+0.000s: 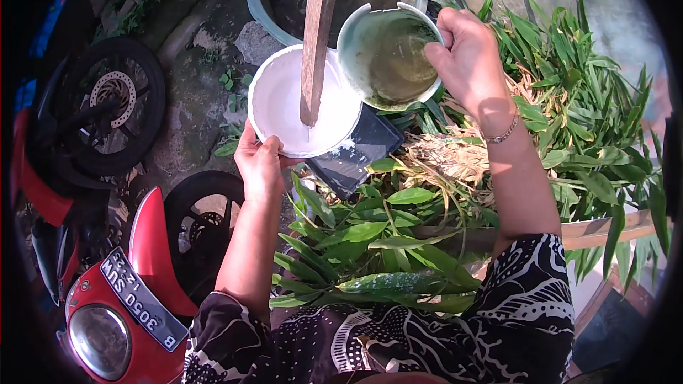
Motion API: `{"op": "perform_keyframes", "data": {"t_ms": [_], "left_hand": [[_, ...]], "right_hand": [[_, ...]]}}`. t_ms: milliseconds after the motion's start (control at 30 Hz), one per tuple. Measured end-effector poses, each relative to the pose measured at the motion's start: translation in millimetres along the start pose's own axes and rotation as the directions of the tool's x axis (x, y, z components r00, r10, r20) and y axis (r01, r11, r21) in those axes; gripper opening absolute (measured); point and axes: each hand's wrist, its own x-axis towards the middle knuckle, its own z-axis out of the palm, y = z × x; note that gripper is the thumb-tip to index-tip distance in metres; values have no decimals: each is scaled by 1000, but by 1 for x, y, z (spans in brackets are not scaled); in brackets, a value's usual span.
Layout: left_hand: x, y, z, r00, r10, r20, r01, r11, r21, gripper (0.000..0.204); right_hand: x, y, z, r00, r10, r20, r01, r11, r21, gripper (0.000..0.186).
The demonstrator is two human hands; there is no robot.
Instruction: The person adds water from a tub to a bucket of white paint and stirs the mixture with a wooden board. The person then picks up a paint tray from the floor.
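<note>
My left hand grips a white round bowl by its lower left rim. My right hand holds a pale green plastic container with a notched rim, tilted toward the camera, with murky greenish-brown liquid inside, just right of the bowl. A weathered wooden stick crosses over the white bowl from the top; I cannot tell whether it touches the bowl. Below the bowl lies a dark flat rectangular object with white residue on it.
A large basin of dark water stands at the top on mossy concrete. Motorbike wheels and red bodywork are at the left. Leafy plants and dry leaves fill the right and middle, by a curved edge.
</note>
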Motion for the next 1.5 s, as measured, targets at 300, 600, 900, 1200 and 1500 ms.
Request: {"op": "perform_keyframes", "data": {"t_ms": [300,600,900,1200,1500], "left_hand": [[-14,9,27,998,14,65,-15,1000,13,51],[-15,13,24,996,22,82,-25,999,33,52],[-7,7,14,998,11,60,-14,999,50,57],[-1,5,0,998,-39,57,36,998,52,58],[1,15,-30,1000,-22,2,22,999,37,58]], "right_hand": [[-24,-22,-6,994,-84,-72,77,993,-93,24],[-33,-30,-7,995,-51,-81,39,989,-146,19],[-33,-34,2,990,-92,-106,71,980,-188,18],[-20,-10,15,976,-111,-188,92,990,-109,14],[17,70,54,827,545,137,-425,447,787,12]]}}
